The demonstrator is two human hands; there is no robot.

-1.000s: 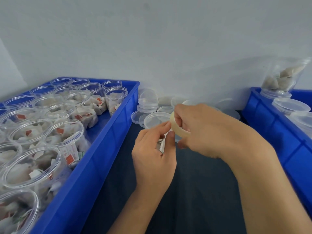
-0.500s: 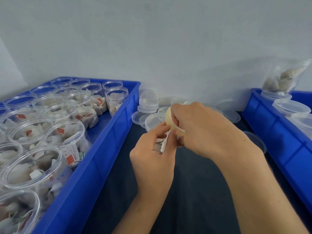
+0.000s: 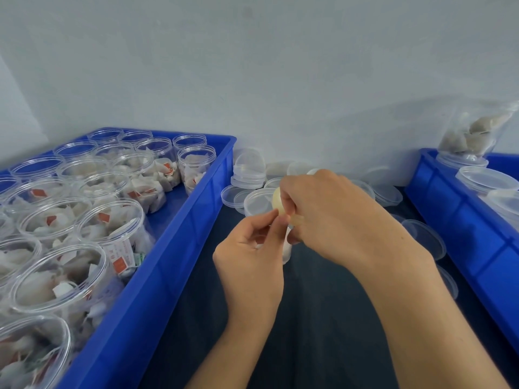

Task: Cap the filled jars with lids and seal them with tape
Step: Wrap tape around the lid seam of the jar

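One tape roll [image 3: 276, 198] is gripped in the curled fingers of the right hand [image 3: 331, 217], above the dark table [image 3: 323, 318]; its free end is pinched by the left hand [image 3: 252, 254]. Left of the roll, one blue bin [image 3: 157, 276] is filled with uncapped jars [image 3: 112, 220]; their number cannot be told. Behind it, loose lids [image 3: 257, 202] are scattered.

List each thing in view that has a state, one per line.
Jars: filled, uncapped, upright in left bin.
Loose lids: off the jars, on the table.
Tape roll: gripped by right hand.
Left hand: fingers pinching at the roll.
Bag: holds sachets.
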